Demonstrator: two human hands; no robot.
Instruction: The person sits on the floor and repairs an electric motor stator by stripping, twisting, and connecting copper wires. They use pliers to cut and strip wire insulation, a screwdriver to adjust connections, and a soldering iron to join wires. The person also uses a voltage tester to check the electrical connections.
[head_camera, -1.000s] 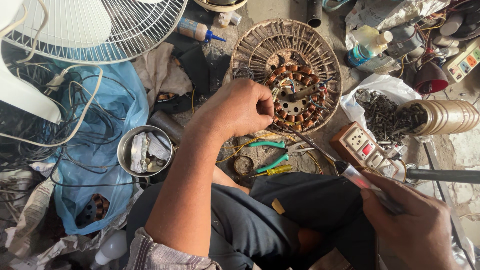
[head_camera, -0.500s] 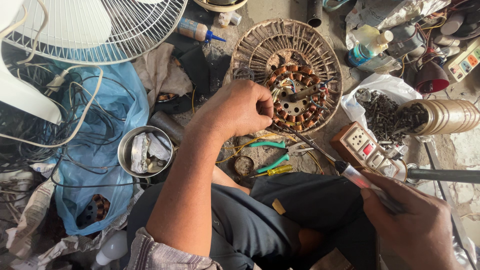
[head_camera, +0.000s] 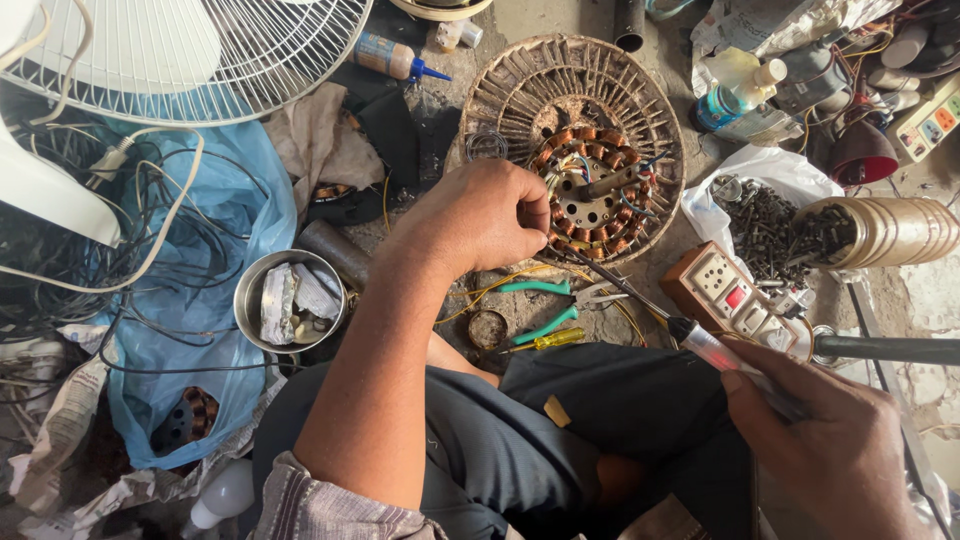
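A round fan motor housing (head_camera: 520, 95) lies on the floor, its ring of copper coils (head_camera: 600, 190) exposed. My left hand (head_camera: 475, 215) rests at the coils' left edge with its fingers pinched on a thin wire there. My right hand (head_camera: 835, 440), at the lower right, grips a tester screwdriver (head_camera: 700, 345) with a clear handle. Its long shaft slants up-left and its tip reaches the lower edge of the coils, just under my left fingers.
Green-handled pliers (head_camera: 545, 305) and a small yellow screwdriver (head_camera: 548, 340) lie below the motor. A brown switch board (head_camera: 735, 295), a bag of screws (head_camera: 765, 225), a steel bowl (head_camera: 290, 300), a white fan guard (head_camera: 200, 50), tangled cables and a blue bag (head_camera: 215, 230) crowd the floor.
My left hand has stayed pinched at the coils. The screwdriver tip has shifted only slightly along the coils' lower edge.
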